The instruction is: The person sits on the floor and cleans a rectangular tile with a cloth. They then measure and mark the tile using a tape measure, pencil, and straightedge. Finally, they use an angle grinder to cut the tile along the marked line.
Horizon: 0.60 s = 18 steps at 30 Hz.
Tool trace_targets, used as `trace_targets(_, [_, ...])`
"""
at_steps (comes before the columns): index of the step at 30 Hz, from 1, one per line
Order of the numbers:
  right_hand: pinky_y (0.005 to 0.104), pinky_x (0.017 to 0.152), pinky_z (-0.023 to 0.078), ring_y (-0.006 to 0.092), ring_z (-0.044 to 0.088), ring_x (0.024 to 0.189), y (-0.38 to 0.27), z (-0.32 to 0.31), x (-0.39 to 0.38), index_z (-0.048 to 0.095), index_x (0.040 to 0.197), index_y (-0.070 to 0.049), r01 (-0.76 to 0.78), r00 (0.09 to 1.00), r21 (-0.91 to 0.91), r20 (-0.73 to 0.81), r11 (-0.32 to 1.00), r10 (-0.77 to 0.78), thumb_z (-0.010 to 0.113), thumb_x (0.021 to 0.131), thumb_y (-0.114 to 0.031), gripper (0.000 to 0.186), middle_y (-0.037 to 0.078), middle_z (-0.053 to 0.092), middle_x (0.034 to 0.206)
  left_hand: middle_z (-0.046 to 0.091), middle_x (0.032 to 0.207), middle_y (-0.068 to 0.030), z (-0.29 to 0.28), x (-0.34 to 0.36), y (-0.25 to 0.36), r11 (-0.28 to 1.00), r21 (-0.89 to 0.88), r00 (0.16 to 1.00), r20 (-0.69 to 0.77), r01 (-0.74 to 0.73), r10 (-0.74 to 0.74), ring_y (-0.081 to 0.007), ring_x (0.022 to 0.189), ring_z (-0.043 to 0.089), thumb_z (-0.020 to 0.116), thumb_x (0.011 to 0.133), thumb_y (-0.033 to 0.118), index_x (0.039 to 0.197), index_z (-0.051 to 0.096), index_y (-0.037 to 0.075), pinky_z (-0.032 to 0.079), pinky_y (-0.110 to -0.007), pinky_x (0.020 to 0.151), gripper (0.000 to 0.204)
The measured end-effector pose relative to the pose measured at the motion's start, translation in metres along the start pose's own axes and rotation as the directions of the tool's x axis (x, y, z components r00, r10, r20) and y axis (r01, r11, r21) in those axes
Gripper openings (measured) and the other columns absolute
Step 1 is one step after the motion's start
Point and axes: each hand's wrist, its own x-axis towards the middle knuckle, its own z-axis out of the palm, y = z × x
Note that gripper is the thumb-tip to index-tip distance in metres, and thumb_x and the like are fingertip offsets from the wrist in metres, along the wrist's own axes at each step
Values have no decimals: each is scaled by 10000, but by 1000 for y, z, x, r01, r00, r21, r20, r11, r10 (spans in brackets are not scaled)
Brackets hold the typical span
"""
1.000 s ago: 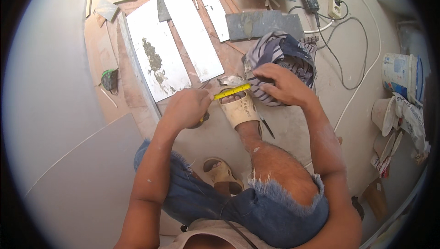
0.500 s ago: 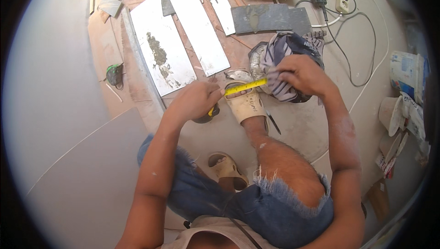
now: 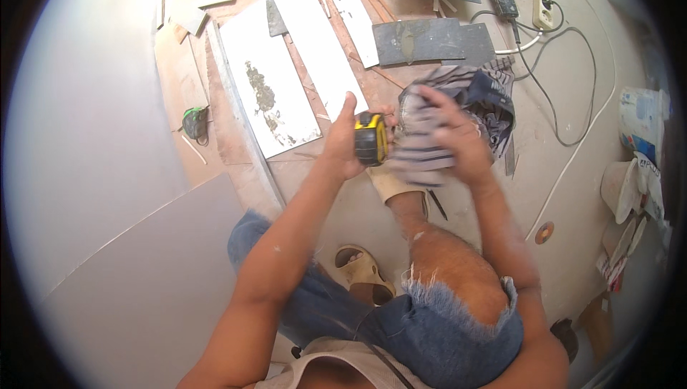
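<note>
One yellow-black tape measure (image 3: 371, 140), frame centre: left hand (image 3: 345, 146), fingers curled round it but thumb clear, could let it slip; right hand (image 3: 464, 142) blurred over striped cloth (image 3: 416, 151), finger closure indeterminable.

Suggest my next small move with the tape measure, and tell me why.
I'd probably set the tape measure down on the floor: your left hand holds its case, no yellow blade shows extended, and your right hand is over the striped cloth, too blurred to tell whether it grips. A free left hand might help steady that cloth.
</note>
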Motion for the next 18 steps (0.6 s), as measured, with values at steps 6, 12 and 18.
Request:
trace_targets(6, [405,995,474,322,607,1181,3,39,19,573,1312,-13,106,949,-643,-163,758,-271,724,869,-212,508,230,587,1314,480,1422,-165,29,16,-23,941,-337,984,163,-13,72,-331,1321,468,292,917,800,1475,376,57,389,-497,1100,932])
trace_targets(12, [221,496,528,128,677,693,-4,-30,12,617,1151,-9,23,818,359,-543,933,189,532,1019,-317,346,56,693,921,327,1517,-270,30,28,-25,975,219,988,155,-27,-7,-418,1473,186,310,981,699,1529,191,-30,184,-567,1180,919])
trace_targets(18, [275,794,505,132,628,900,4,-33,3,641,1155,52,-22,796,-81,-604,997,-31,585,1001,-284,374,88,678,1027,451,1421,-233,51,79,-44,985,-170,968,241,-34,75,-370,1279,487,381,1059,473,1404,409,-22,373,-520,1095,604])
